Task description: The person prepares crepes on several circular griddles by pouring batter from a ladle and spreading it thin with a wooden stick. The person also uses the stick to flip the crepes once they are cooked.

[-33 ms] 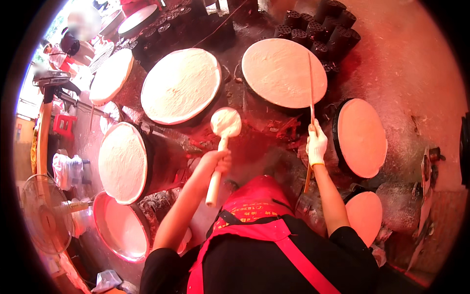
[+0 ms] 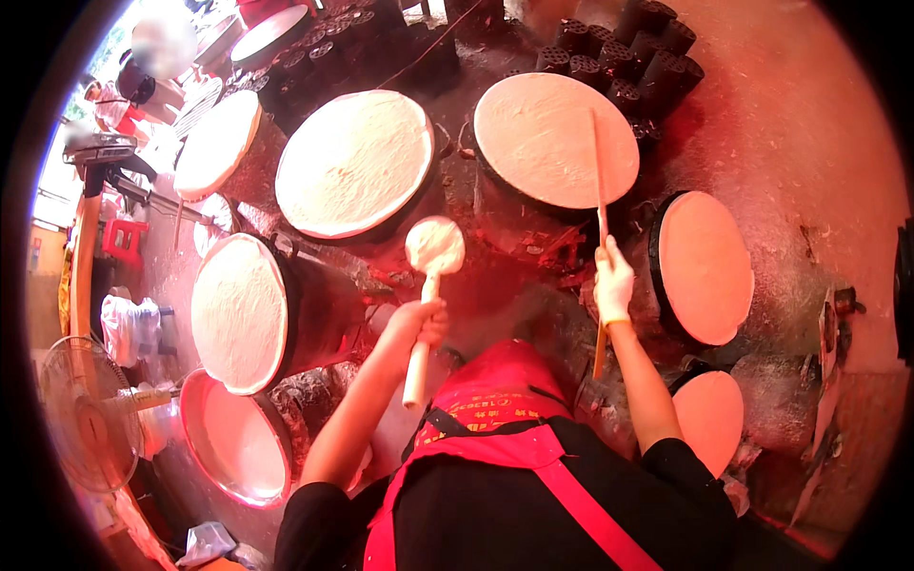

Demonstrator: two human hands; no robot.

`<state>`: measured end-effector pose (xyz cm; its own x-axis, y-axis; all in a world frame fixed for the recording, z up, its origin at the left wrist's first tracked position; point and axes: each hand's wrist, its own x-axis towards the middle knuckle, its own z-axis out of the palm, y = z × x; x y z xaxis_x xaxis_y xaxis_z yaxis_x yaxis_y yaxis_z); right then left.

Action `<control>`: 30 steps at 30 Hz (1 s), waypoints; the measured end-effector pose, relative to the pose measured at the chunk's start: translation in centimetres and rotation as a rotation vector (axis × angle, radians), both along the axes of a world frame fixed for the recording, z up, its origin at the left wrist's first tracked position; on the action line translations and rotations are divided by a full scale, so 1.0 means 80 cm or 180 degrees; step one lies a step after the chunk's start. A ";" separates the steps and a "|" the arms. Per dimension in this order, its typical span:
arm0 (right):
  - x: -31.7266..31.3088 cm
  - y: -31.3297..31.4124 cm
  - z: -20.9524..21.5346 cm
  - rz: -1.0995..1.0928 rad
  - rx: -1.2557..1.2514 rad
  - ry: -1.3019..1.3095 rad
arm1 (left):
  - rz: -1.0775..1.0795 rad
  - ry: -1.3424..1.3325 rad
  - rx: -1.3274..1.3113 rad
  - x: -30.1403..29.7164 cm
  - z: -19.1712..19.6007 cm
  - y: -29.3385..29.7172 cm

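Two tools in play, one per hand. Left hand [image 2: 419,325], bare: wrapped firmly round a thick, pale, cylindrical wooden rod [image 2: 416,376], with a cream-coloured, soft-looking rounded lump [image 2: 436,246] at its far end. Held over the gap between stoves, just short of the near edges of the far pair. Right hand [image 2: 614,285], in a white glove with yellow cuff: closed round a long, thin wooden stick [image 2: 603,221] crossing the near-right edge of a round, black drum stove [image 2: 519,202]. Tip over the right part of its round, pale, batter-like sheet [image 2: 547,143]; above, touching or under, cannot tell.

Main risk: torn sheet. Likely cause: narrow stick, long reach past the grip, so small wrist twist = big tip swing. Worst at the rim, with sheet running right out to the edge; easy to snag or fold there.

Second: lump sagging or dropping into the gap. Likely cause: soft stuff, no support underneath, any tilt or knock against a near edge.

Third: burns, if stoves hot, as likely given the haze. Bare left fingers; bare right forearm near the left edge of the right-side black stove [image 2: 656,252].

Fourth: stick's lower end, poking out below the glove near the red apron [image 2: 500,376]. Could catch cloth on a pull-back and jerk the tip.
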<state>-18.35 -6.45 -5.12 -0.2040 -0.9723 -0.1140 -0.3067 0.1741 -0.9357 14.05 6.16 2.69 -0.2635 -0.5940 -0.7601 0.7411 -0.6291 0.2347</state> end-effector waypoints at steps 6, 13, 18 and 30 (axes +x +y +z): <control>0.094 0.120 0.009 0.1995 -0.0539 0.0791 | 0.0538 0.0076 0.0103 0.018 -0.051 0.104; 0.223 0.145 0.029 0.4648 -0.0913 0.0659 | 0.1358 -0.0516 0.0604 -0.030 -0.053 0.128; 0.190 0.033 -0.111 0.2672 0.3446 -0.1437 | 0.2115 -0.0740 0.0725 -0.052 -0.064 0.136; 0.050 -0.189 -0.466 -0.0536 0.2697 -0.1038 | 0.3199 -0.0601 0.1133 -0.091 -0.022 0.113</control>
<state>-14.31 -21.58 -42.42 -0.1680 -0.4981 -0.8507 0.0413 0.8586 -0.5109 6.73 15.24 0.90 0.3604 -0.2101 -0.9088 0.9268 0.1914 0.3232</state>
